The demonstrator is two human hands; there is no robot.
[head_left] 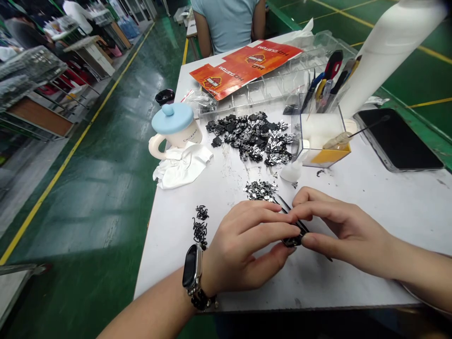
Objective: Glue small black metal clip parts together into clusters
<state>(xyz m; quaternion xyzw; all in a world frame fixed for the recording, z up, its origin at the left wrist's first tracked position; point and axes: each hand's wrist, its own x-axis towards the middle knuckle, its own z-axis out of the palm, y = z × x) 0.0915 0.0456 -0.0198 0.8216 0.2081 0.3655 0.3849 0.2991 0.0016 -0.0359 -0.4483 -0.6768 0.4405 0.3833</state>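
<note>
Both my hands meet over the white table (370, 197) near its front edge. My left hand (243, 249), a watch on its wrist, pinches a small black part (292, 242) between thumb and fingers. My right hand (339, 230) is closed on thin black tweezers (282, 205) whose tips point up and left, and its fingers also touch the same black part. Just beyond the hands lies a small heap of black-and-silver pieces (260, 189). A larger pile of the same pieces (254, 136) sits farther back.
Small black hooks (200, 226) lie left of my left hand. A mug with a blue lid (173, 126), a white cloth (181, 165), a clear box (323, 136) with tools, an orange carton (245, 66), a dark tablet (397, 139) and a white roll (388, 47) stand farther back. A person in a blue shirt (228, 21) sits beyond the table.
</note>
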